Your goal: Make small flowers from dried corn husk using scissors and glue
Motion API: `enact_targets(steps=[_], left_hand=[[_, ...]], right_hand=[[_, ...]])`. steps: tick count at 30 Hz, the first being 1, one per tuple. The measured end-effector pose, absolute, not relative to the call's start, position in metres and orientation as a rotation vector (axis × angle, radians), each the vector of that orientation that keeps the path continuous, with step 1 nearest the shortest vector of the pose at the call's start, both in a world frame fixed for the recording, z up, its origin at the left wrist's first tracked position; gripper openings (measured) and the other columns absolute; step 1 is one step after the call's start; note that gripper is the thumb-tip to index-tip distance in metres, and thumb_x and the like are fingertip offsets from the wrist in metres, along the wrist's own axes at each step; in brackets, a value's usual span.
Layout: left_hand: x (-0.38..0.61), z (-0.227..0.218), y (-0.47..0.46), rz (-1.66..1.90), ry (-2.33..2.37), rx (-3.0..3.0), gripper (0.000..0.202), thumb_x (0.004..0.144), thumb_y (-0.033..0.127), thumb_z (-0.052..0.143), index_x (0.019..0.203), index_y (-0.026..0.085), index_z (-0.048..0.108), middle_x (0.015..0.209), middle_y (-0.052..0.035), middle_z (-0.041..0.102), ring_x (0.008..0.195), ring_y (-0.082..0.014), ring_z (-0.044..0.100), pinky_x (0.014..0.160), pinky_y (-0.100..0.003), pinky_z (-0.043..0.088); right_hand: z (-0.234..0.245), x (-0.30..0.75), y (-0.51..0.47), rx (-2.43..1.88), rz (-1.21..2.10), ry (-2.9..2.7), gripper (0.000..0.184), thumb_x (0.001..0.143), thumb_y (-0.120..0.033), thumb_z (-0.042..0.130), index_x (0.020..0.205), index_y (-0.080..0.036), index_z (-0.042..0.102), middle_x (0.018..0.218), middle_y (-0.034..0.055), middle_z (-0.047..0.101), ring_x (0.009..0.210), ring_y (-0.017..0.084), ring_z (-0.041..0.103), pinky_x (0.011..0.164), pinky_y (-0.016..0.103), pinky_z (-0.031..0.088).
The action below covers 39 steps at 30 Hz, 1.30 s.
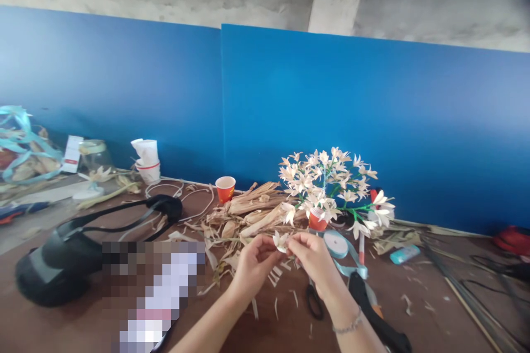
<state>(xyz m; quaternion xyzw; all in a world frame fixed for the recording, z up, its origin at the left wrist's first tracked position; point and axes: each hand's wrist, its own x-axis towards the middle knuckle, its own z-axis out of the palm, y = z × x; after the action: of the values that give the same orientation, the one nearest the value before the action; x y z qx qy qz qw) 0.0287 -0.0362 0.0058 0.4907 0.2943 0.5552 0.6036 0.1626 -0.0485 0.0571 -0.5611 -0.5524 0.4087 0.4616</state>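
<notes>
Between my two hands is a small cream-white flower (280, 241) with pointed petals, like dried husk. My left hand (257, 265) pinches it from the left side. The fingertips of my right hand (311, 259) close on its right side; a bracelet circles that wrist. Just behind stands a red paper cup (318, 219) with a bunch of similar white flowers (325, 176) on green stems. Pale cut strips (275, 276) are scattered below my hands. Dark scissors (314, 302) lie partly hidden by my right hand.
Dried husks (256, 212) are heaped behind my hands, near an orange cup (226, 190). A ribbon roll (335, 245) and a black-handled tool (379, 314) lie to the right. At left are a black bag-like object (53, 265), cables and a glass jar (95, 157). A blue partition (372, 110) rises behind.
</notes>
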Motion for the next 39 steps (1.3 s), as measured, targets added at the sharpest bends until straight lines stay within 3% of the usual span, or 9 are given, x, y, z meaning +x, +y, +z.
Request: enact_targets(steps=[6,15,23,31,39], left_hand=[[0.028,0.005,-0.034,1.37,0.798,1.164,0.017,0.067,0.026,0.068,0.07,0.013,0.058,0.062,-0.0018,0.067,0.058,-0.0136,0.062,0.058,-0.023,0.049],[0.025,0.005,-0.034,1.463,0.9,1.272,0.01,0.067,0.023,0.065,0.069,0.013,0.063,0.056,0.0008,0.063,0.052,-0.0107,0.056,0.052,-0.02,0.046],[0.024,0.015,-0.039,1.428,0.792,1.191,0.019,0.065,0.03,0.069,0.069,0.013,0.062,0.057,-0.0005,0.063,0.053,-0.0131,0.059,0.054,-0.023,0.048],[0.023,0.013,-0.039,1.371,0.758,1.222,0.019,0.067,0.03,0.069,0.072,0.013,0.062,0.059,-0.0011,0.064,0.053,-0.0125,0.058,0.055,-0.023,0.048],[0.021,0.009,-0.038,1.344,0.767,1.238,0.019,0.069,0.03,0.067,0.074,0.013,0.062,0.06,-0.0017,0.065,0.054,-0.0124,0.058,0.056,-0.022,0.048]], right_hand=[[0.063,0.156,-0.055,-1.388,1.026,-1.375,0.021,0.07,-0.032,0.057,0.062,-0.014,0.063,0.055,0.0006,0.061,0.049,0.01,0.049,0.047,0.02,0.035],[0.062,0.152,-0.06,-1.33,1.067,-1.437,0.021,0.07,-0.034,0.059,0.066,-0.014,0.063,0.056,0.0,0.062,0.053,0.011,0.053,0.051,0.021,0.038],[0.072,0.154,-0.06,-1.299,1.121,-1.413,0.025,0.073,-0.038,0.055,0.065,-0.015,0.059,0.057,-0.0017,0.059,0.052,0.009,0.048,0.05,0.02,0.035],[0.071,0.155,-0.059,-1.344,1.05,-1.387,0.016,0.069,-0.027,0.056,0.058,-0.016,0.052,0.049,-0.0058,0.045,0.046,0.007,0.036,0.045,0.02,0.029],[0.068,0.158,-0.057,-1.362,1.055,-1.388,0.015,0.069,-0.027,0.055,0.06,-0.015,0.053,0.051,-0.0054,0.045,0.049,0.007,0.036,0.047,0.019,0.029]])
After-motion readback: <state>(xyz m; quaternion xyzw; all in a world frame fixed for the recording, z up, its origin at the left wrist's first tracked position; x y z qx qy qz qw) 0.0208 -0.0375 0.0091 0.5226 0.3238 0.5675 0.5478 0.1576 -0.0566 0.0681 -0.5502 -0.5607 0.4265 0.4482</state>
